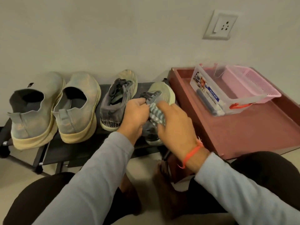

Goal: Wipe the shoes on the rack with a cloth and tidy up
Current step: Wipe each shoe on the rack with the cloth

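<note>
Right hand (175, 122) clutches the cloth (156, 115); left hand (135, 114) pinches the dark sneaker (155, 98), which could slip off the rack (81, 148).

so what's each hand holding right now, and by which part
The left hand grips the rightmost lace-up shoe at its tongue and laces. The right hand holds a bunched striped cloth against that shoe's side.

mount: head-worn, single wide-angle view
facing: forward and down, toward shoe rack (84, 150) against the wall (113, 38)
range: close, arm's reach
overlap: none, one view only
</note>
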